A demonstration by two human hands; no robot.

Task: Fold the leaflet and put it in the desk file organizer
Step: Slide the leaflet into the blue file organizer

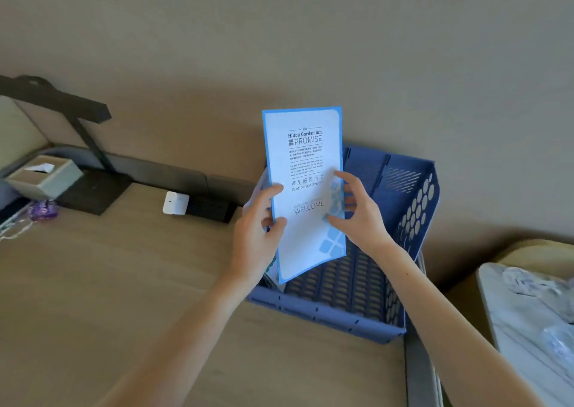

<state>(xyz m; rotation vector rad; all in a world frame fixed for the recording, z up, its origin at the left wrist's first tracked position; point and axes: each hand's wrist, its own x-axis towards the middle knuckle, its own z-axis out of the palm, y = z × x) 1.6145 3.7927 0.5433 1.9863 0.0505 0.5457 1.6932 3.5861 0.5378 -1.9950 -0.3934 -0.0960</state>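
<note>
A folded white leaflet point(306, 158) with a blue border and printed text stands upright in the air above the blue perforated desk file organizer point(413, 208). My left hand point(257, 236) grips its left edge with thumb in front. On its right edge my right hand point(360, 211) pinches it with spread fingers. The leaflet's lower corner hangs just over the organizer's left compartment, where other paper shows behind my left hand. The organizer sits on the wooden desk point(108, 282) against the wall.
A black desk lamp point(77, 127) stands at the back left beside a tissue box point(46, 175). A white charger point(175, 203) sits in a black socket strip. A purple wrapper point(43, 209) lies near the lamp base. A white marbled surface point(534, 313) is at the right.
</note>
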